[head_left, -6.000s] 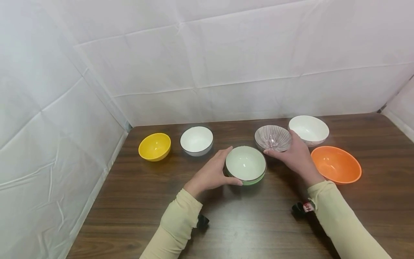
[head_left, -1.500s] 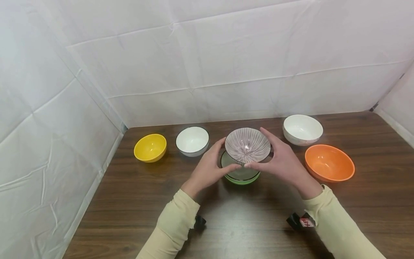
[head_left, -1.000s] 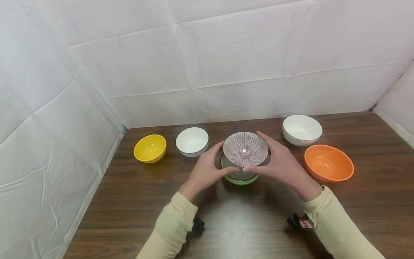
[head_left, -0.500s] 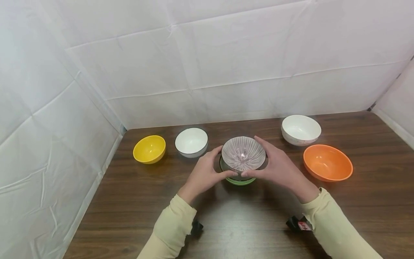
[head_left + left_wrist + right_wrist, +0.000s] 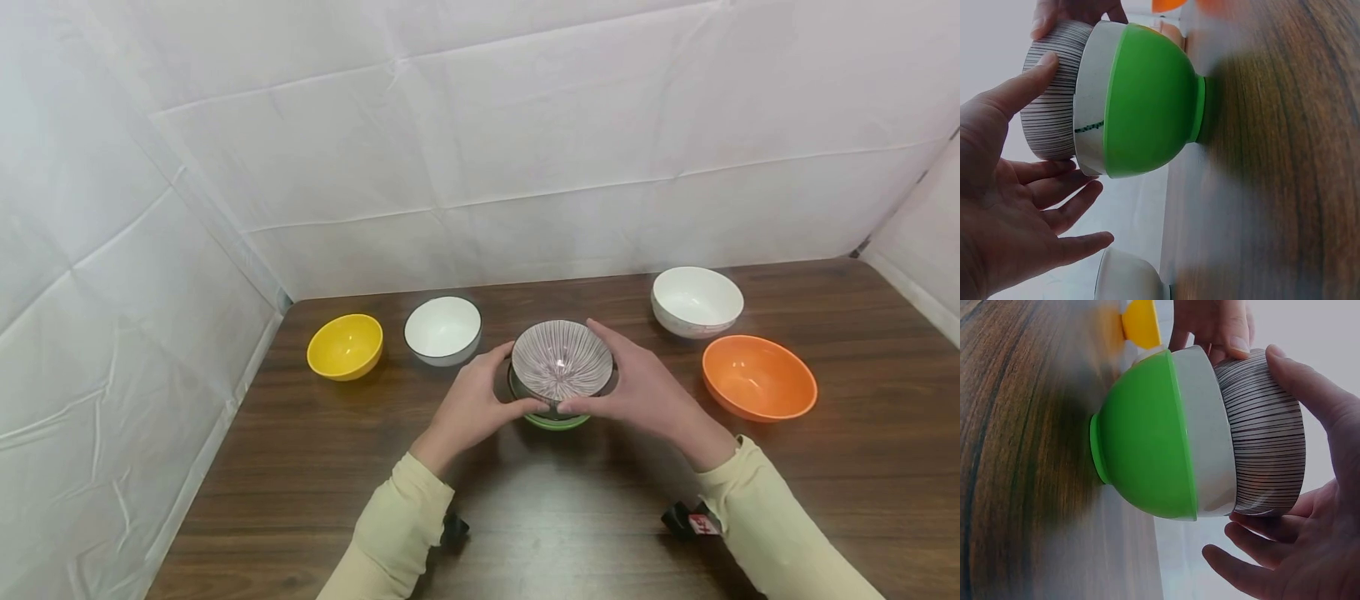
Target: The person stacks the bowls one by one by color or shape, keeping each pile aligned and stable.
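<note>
A bowl with fine dark stripes [image 5: 562,360] is held between both hands, low inside a stack of two bowls. My left hand [image 5: 471,404] grips its left side, thumb at the front and fingers behind. On the other side my right hand [image 5: 647,393] grips it the same way, the two thumbs almost meeting at the near rim. Under it, a pale bowl with a dark rim [image 5: 1207,431] sits in a green bowl [image 5: 1150,103], which stands on the table. Both wrist views show most of the striped wall standing above the pale rim.
On the brown wooden table [image 5: 555,533], a yellow bowl [image 5: 345,347] and a white bowl with a dark rim [image 5: 443,331] stand to the left. A larger white bowl [image 5: 697,302] and an orange bowl [image 5: 760,377] stand to the right. White cloth [image 5: 525,142] hangs behind.
Six seconds ago the right hand held the striped bowl at the back right while the left touched the stack. Both hands then held it over the stack and have lowered it into the pale bowl.
</note>
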